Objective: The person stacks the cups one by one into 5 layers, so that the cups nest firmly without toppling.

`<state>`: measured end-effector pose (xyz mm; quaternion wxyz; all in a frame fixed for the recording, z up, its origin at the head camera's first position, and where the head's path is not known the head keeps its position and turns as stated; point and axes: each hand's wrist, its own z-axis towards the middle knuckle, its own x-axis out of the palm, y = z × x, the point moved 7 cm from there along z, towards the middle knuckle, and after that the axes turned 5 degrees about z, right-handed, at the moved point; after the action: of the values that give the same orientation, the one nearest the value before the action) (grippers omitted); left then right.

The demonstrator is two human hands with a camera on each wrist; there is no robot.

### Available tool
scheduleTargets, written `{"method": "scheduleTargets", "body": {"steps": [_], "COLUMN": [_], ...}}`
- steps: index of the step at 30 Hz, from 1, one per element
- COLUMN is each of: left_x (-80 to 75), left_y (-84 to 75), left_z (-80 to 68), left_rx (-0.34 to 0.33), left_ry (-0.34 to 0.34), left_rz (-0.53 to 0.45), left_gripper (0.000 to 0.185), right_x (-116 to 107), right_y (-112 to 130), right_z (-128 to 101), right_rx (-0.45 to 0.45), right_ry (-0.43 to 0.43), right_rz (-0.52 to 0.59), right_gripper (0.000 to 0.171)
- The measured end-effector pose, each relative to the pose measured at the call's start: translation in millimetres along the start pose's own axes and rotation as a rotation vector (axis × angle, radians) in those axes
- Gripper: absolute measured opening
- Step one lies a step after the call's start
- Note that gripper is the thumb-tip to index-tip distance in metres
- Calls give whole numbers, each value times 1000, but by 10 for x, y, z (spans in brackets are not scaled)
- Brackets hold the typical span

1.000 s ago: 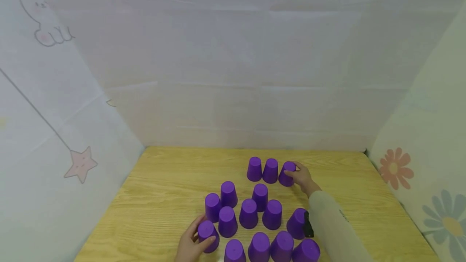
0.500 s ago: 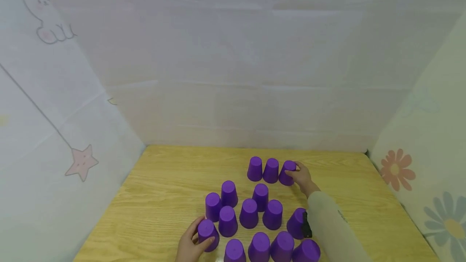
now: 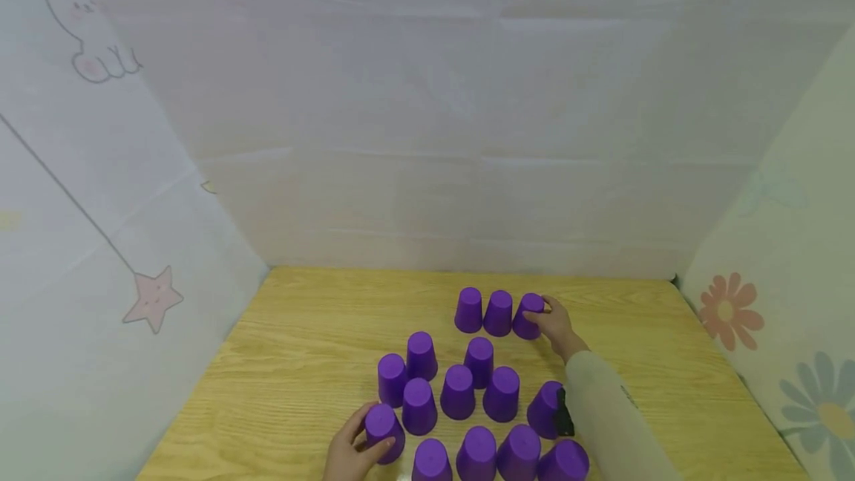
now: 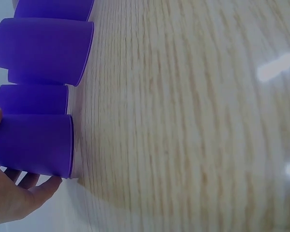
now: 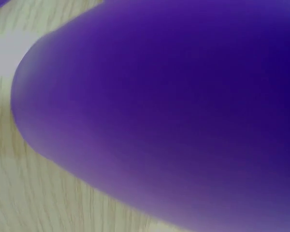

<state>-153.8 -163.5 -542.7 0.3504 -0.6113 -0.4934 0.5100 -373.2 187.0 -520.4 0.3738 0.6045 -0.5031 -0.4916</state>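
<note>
1. Almost nothing has moved since the earlier frame: both hands and the cups keep their places, apart from a slight shift of the whole view.
2. Right hand pinches the right cup, thumb on its near face and fingers round its right side. This cup ends a row of three near the table's far edge, just beside the middle cup. The right wrist view is filled by blurred purple and shows no fingers.
3. Left hand holds the left cup between thumb and curled fingers, toward the near left corner of the table compared with the other cups. Its mouth faces down; whether the rim fully touches the wood, I cannot tell.
4. Likely trouble on the right: a sideways push from the thumb could tip the right cup or drive it into its neighbour.
5. On the left, the nearby cup could be nudged if the hand swings inward.
6. Drawing the right sleeve back low could knock the partly hidden cup behind the black piece at the wrist.
</note>
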Motion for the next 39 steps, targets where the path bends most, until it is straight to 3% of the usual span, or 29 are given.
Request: {"method": "scheduleTargets", "body": {"steps": [5, 13, 17, 23, 31, 39], "left_x": [-3, -40, -51, -94, -158, -190], "left_y": [12, -146, -224, -346, -512, -749], "left_z": [-17, -3, -16, -6, 47, 72], "left_rx": [-58, 53, 35, 61, 144, 267], "left_ry": [12, -59, -46, -53, -40, -3], "left_rz": [0, 23, 31, 27, 59, 65], "left_gripper": [80, 67, 68, 61, 54, 48], "right_x": [-17, -86, -132, -240, -317, -322], "right_y": [29, 27, 9, -7, 31, 28], "right_z": [-20, -15, -35, -120, -311, -486], "right_rx": [-23, -4, -5, -13, -62, -109], "right_ry": [31, 120, 164, 209, 243, 315], "right_rz": [-33, -55, -79, -138, -207, -176], "right_gripper": [73, 78, 80, 80, 82, 83]}}
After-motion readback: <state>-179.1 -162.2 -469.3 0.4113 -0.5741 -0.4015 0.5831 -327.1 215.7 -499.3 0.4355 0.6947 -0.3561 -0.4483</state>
